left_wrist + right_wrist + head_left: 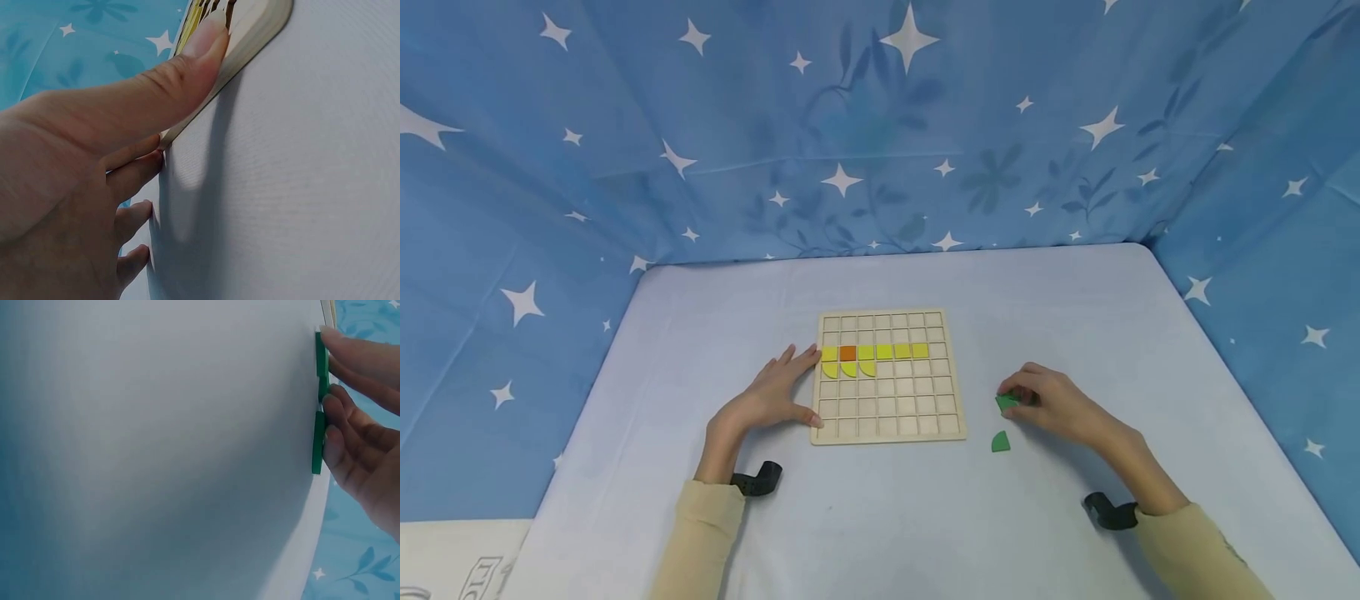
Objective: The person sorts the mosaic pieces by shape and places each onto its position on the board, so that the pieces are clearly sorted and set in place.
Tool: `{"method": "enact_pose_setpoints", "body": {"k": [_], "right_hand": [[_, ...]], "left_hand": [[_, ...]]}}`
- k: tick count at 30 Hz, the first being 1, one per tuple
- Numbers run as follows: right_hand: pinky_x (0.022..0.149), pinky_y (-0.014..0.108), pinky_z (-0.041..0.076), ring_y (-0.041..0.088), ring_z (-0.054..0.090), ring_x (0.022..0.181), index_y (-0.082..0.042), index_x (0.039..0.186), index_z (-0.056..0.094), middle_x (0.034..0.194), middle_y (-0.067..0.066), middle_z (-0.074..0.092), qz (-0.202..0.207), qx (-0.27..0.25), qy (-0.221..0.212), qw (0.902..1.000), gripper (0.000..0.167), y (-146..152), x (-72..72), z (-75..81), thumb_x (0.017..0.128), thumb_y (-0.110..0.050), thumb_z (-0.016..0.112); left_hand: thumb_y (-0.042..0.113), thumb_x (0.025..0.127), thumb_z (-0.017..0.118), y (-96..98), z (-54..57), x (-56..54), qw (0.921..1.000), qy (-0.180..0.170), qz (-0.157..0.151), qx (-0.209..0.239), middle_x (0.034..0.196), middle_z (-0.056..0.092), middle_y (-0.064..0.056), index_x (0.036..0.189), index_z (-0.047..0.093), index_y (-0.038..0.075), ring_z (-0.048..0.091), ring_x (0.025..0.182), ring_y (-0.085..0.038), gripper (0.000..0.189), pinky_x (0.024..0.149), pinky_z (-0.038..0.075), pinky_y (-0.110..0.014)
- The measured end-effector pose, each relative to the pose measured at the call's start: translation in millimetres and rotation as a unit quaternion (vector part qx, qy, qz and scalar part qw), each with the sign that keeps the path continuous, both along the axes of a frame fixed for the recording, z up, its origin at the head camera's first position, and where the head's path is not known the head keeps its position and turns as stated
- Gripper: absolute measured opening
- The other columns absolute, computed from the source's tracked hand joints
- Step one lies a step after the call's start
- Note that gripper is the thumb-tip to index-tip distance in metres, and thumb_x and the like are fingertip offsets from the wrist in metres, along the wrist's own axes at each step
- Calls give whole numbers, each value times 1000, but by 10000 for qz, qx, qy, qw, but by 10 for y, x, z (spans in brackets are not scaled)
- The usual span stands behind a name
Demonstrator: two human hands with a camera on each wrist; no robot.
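A wooden grid board (886,438) lies flat on the table. One row holds several yellow square tiles (883,352) and an orange tile (847,353); just below are three yellow quarter-circle tiles (848,369). My left hand (771,396) is spread along the board's left edge, its thumb on the frame near the lower corner. To the right of the board, my right hand (1054,406) pinches a green tile (1006,402) low over the table. Nearer me lies a green quarter-circle tile (1000,442). In the right wrist view, green pieces (318,442) line up edge-on beside the fingertips.
White cloth covers the table (887,525). A blue curtain with white stars (842,179) hangs behind it and along both sides. Each wrist wears a black camera mount, the left one (760,479) and the right one (1108,511).
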State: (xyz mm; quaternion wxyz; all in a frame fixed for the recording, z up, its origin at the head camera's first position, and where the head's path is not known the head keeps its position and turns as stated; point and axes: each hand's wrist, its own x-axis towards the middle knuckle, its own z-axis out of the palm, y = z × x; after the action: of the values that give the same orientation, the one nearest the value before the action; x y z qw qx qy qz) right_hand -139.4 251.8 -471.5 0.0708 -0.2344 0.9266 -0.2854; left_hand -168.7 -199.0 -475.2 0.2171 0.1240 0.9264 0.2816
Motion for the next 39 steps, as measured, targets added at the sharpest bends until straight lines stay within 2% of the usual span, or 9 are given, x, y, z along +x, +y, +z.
{"method": "enact_pose_setpoints", "body": {"k": [5,12,21,27,35,39], "right_hand": [[64,24,47,9,51,78,-8,102,74,89,-4,60,-96,161,-66,9998,22,-54,-9,-12,83,-8,84],[65,24,48,11,52,78,-8,100,68,95,-1,60,-151,242,-414,9987,21,-92,-11,-9,85,-4,82],[62,23,48,9,52,72,-12,97,63,82,-7,61,-105,-66,-600,9981,19,-108,5,-23,89,-4,78],[68,24,52,9,57,77,-12,100,67,87,-6,66,-180,-161,-334,9991,16,-114,-23,-5,91,-3,75],[77,33,62,17,69,88,-7,100,74,96,1,72,-384,-418,91,9983,18,-145,-50,10,85,3,77],[77,32,62,17,70,89,-8,101,76,98,1,71,-382,-506,238,9977,19,-165,-90,11,86,5,76]], "left_hand": [[31,70,95,-12,-8,9,10000,8,29,26,173,18,-3,163,30,13,-1,161,-35,115,129,4,-61],[33,70,95,-15,-11,7,10000,14,-49,58,173,18,-4,163,30,12,0,161,-35,116,129,4,-58],[32,70,95,-17,-10,6,10000,-28,-38,38,173,18,-4,164,29,13,-1,161,-34,116,130,3,-58],[32,71,94,-15,11,-15,10000,3,-14,64,173,17,-3,164,28,14,-1,161,-34,115,129,4,-60],[32,71,94,-23,8,-8,10000,2,-90,24,173,17,-4,164,28,13,-1,161,-34,115,130,3,-58],[32,71,94,-27,3,2,10000,13,-63,51,173,18,-3,164,29,13,-1,161,-34,115,129,4,-59]]}}
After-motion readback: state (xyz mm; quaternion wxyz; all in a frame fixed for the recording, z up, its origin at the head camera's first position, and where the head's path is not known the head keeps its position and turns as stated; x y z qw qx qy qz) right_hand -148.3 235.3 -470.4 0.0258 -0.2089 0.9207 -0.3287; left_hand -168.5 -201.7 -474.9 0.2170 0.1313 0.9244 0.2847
